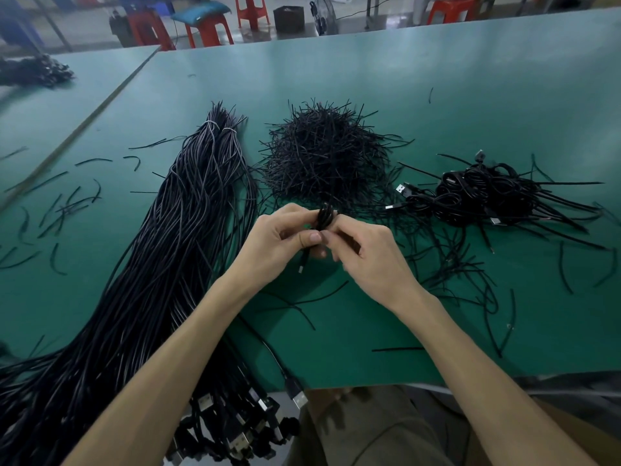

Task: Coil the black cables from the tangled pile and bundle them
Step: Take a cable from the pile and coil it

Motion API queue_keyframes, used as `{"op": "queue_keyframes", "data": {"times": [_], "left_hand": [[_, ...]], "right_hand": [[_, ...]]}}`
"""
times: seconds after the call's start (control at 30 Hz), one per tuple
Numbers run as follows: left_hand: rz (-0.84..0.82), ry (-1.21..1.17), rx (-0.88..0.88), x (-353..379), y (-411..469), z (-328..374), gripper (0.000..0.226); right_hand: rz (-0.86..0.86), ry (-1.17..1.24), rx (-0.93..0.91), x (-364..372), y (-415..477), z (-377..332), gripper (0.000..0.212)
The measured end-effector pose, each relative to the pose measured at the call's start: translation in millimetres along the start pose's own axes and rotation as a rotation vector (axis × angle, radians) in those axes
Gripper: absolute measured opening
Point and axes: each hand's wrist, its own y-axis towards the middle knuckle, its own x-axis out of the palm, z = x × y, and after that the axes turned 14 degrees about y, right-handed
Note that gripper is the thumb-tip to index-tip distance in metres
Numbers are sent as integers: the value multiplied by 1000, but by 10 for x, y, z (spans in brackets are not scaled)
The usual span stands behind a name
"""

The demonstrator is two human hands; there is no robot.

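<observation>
1. The USB plugs (240, 438) of a long cable bundle (188, 230) are hanging over the near edge of the green table (437, 95), beside the person's lap.
2. The left hand (279, 237) is gripping a small coiled black cable (325, 216), with its fingers curling round the coil and its thumb pressing the front; one cable end is dangling below.
3. The right hand (366, 257) is pinching the same coil from the other side with curled fingertips.
4. The coil is being held above the table, just in front of a pile of short black ties (322, 156).
5. A heap of coiled cables (487, 196) is lying to the right, well apart from the long bundle.
6. Red stools (208, 28) are standing beyond the table.
</observation>
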Motion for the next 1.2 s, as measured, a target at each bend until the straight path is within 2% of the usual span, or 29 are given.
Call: {"op": "queue_keyframes", "data": {"times": [0.2, 0.57, 0.7, 0.93, 1.2], "left_hand": [[23, -3, -40, -13, -1, 1, 25], [8, -3, -84, -14, -21, 31, 23], [-9, -69, -103, -1, -12, 20, 26], [-41, -28, -57, 11, -12, 13, 24], [-12, -122, -68, -15, -1, 27, 24]], "right_hand": [[10, 21, 39, 12, -9, -26, 17], [12, -14, 33, 11, -41, -43, 17], [30, -35, 30, 6, -39, -33, 16], [20, -138, 26, 13, -45, -30, 13], [27, -165, 43, 16, -40, -28, 17]]}}
